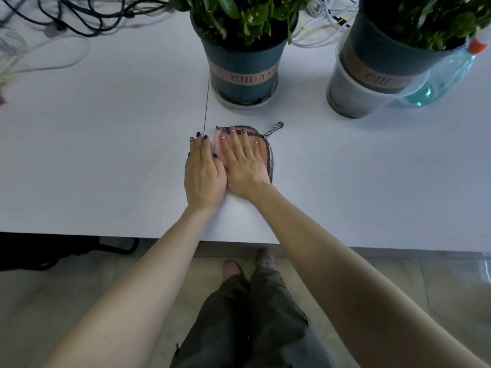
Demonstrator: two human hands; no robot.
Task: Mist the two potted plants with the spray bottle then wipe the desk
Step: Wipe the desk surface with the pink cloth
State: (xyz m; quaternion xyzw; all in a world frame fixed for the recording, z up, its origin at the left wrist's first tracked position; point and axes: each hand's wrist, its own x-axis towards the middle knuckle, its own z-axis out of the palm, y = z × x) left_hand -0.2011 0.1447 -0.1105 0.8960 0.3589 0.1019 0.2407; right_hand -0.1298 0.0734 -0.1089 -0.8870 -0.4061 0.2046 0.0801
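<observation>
From the head view, the pink cloth [243, 151] lay on the bench [106, 155] at 6 o'clock of the left pot [243, 73], seemingly for wiping; the right hand [243, 166] pressed flat on it, fingers spread; the left hand [203, 173] rested flat alongside, touching; the spray bottle [446, 75] stood at 3 o'clock of the right pot [377, 67].

Both hands [225, 168] press flat on pink cloth [261, 152] on desk [106, 155].
</observation>
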